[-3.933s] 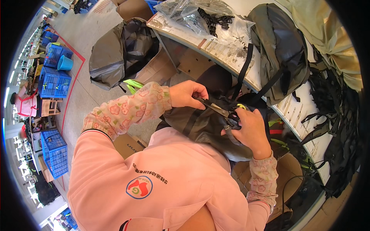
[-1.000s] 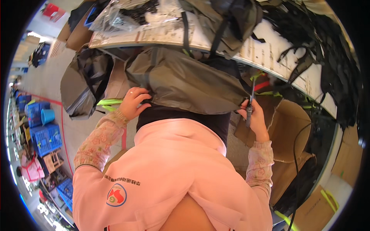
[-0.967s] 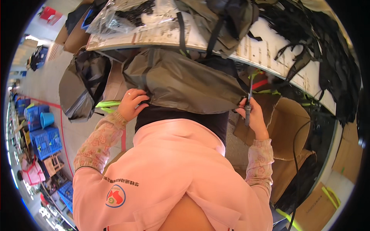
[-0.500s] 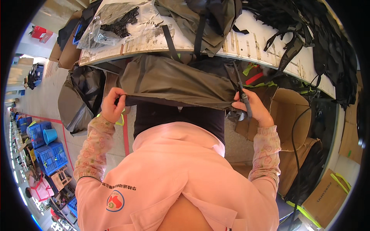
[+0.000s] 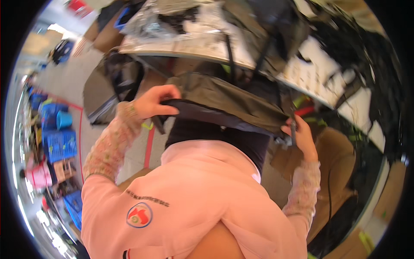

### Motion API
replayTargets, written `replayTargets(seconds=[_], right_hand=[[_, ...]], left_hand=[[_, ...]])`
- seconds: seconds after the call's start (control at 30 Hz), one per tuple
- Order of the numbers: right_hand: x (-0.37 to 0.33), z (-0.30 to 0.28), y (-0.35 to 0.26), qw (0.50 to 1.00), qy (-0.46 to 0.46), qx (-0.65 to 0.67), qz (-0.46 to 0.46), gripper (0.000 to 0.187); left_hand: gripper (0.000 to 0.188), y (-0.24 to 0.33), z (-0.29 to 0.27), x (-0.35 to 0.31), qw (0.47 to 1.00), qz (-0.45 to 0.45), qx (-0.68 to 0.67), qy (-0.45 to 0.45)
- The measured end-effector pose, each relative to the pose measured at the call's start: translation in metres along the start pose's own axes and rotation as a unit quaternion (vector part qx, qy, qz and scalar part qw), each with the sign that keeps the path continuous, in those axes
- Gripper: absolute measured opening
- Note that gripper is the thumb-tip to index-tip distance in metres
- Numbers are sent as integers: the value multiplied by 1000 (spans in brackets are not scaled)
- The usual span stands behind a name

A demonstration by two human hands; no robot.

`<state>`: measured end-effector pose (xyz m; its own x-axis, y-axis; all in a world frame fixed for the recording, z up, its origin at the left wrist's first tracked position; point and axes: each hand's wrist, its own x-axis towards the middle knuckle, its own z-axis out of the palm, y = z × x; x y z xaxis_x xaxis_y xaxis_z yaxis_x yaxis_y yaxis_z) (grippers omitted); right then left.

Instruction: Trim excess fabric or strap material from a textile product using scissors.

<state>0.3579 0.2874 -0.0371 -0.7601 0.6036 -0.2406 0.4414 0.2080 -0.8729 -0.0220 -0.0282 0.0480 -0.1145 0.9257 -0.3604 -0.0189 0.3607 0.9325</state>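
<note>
An olive-grey coated fabric piece point(image 5: 233, 95) with a dark underside stretches across my lap, below the table edge. My left hand point(image 5: 156, 102) is at its left end, with the dark edge between thumb and fingers; motion smears this grip. My right hand point(image 5: 303, 134) pinches the right corner of the fabric. Dark-handled scissors point(image 5: 293, 131) are also tucked in that hand, pointing up and away from me; their blades are blurred here. The fabric slopes down from left to right, its near edge folded open toward me.
Ahead, a worn white table point(image 5: 200, 45) carries a clear plastic bag point(image 5: 148, 21), more olive fabric point(image 5: 276, 30) and heaped black straps point(image 5: 366, 56). Another olive bundle point(image 5: 110, 86) rests on the floor at left. A cardboard box point(image 5: 334, 162) stands at right, beside a hanging cable point(image 5: 330, 194).
My view has turned, shifting the scene right and tilting it. My left hand has moved its thumb and fingers further apart at the fabric edge. The fabric's dark underside shows more.
</note>
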Motion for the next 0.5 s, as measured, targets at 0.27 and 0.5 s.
replayTargets(seconds=[0.27,0.5], right_hand=[[16,33,-136,934,33,-306,-182,60],[34,76,-195,847,-60,-378,-369,57]], left_hand=[[25,18,16,14,995,39,-88,-24],[27,19,23,21,994,36,-88,-50]])
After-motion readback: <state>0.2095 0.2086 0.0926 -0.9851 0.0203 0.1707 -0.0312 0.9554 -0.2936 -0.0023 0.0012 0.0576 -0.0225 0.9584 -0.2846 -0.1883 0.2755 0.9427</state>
